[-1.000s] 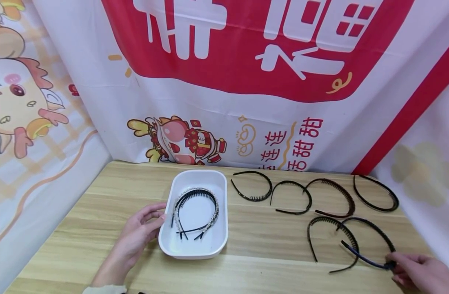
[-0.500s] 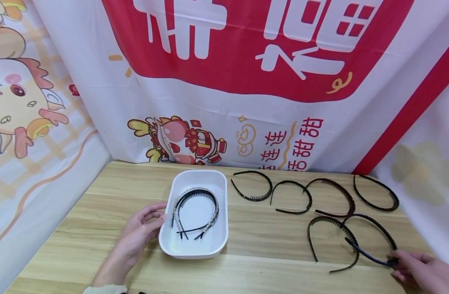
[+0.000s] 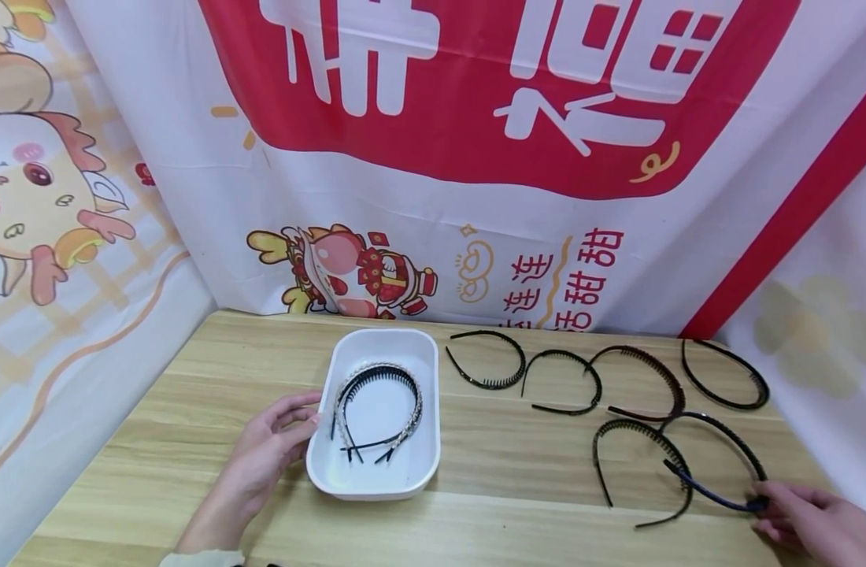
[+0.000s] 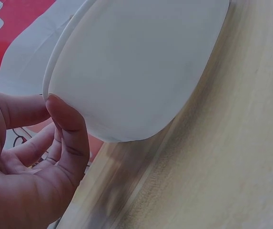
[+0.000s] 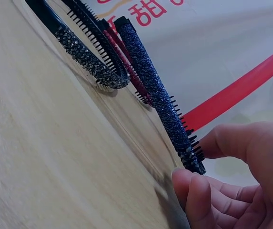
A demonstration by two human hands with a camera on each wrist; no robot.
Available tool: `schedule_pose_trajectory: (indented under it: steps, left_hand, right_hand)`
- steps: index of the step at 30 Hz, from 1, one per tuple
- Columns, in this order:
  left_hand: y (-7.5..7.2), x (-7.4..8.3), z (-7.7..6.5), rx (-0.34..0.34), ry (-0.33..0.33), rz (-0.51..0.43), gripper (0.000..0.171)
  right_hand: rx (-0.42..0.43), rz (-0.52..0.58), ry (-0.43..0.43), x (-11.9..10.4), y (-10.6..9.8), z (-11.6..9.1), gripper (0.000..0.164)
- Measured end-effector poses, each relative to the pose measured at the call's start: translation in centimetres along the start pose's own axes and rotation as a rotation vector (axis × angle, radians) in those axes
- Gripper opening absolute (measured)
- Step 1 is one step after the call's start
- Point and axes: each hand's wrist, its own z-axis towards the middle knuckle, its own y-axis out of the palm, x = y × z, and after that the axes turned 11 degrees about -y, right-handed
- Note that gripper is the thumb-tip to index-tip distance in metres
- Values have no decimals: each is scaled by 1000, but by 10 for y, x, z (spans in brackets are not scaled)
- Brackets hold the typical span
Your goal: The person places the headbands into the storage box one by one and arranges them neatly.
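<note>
My left hand (image 3: 263, 453) pinches the rim of a white plastic tub (image 3: 430, 409) between thumb and finger, at its left side. Inside the tub lie a silver beaded headband (image 3: 416, 411) and a black toothed one, nested together. At the table's right, my right hand (image 3: 823, 520) pinches a dark blue glittery headband (image 5: 155, 90) by the toothed middle of its band. One end of it overlaps a dark toothed headband (image 3: 682, 463) in the head view. The right wrist view shows the blue headband tilted, close over the table.
More headbands lie along the back right: a black one (image 3: 500, 385), a thin dark one (image 3: 598, 386), a reddish-brown one (image 3: 672, 378) and a black one (image 3: 761, 387) by the right cloth wall. A printed cloth (image 3: 461, 197) hangs behind the wooden table (image 3: 504, 472).
The blue headband in my right hand has shifted slightly right and away from me, then stayed nearly still. My left hand and the tub have not moved.
</note>
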Motion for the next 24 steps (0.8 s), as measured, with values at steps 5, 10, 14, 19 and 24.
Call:
schedule_pose_trajectory:
  steps: [5, 10, 14, 19, 24]
  left_hand:
    - [0, 0, 0, -6, 1, -7, 57]
    - [-1, 0, 1, -11, -7, -7, 57]
    - [-2, 0, 1, -14, -10, -4, 57]
    - [-4, -1, 2, -32, -6, -23, 55]
    - [-5, -3, 4, -56, -15, -51, 48]
  right_hand:
    - [-11, -11, -32, 0, -3, 1, 59]
    - [-49, 13, -103, -6, -11, 2, 52]
    - [-57, 85, -119, -13, -10, 2, 35]
    - [-69, 120, -123, -25, -5, -1, 36]
    - [-110, 57, -183, -42, -2, -3, 48]
